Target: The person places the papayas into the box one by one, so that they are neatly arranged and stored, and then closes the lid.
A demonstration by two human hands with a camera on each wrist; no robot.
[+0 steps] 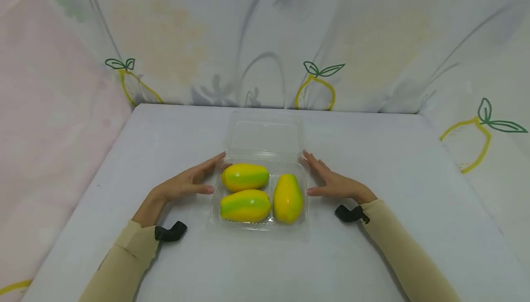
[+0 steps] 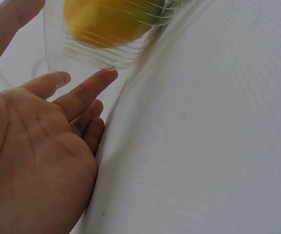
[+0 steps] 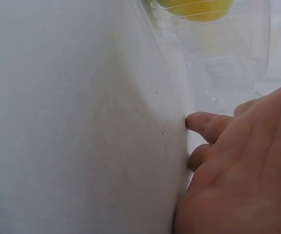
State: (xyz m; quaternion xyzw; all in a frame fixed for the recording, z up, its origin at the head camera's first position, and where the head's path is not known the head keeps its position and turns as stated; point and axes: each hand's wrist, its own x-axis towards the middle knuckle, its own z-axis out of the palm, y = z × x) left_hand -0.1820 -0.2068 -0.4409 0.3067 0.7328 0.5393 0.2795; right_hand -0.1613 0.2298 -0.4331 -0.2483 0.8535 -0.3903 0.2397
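Observation:
A clear plastic clamshell box (image 1: 265,225) lies on the white table with its lid (image 1: 266,133) folded back. Inside are three yellow-green papayas: an upper left papaya (image 1: 245,177), a lower left papaya (image 1: 245,206) and an upright one, the right papaya (image 1: 288,199). My left hand (image 1: 184,183) is at the box's left side, fingers extended, and a fingertip touches the plastic wall in the left wrist view. On the other side my right hand (image 1: 337,183) stands with spread fingers by the box's right edge; whether it touches the plastic cannot be made out.
The white table (image 1: 372,155) extends around the box on every side. A pale cloth with lemon drawings (image 1: 314,90) hangs behind the table's far edge and along both sides. Black wrist mounts (image 1: 171,232) sit on the beige sleeves.

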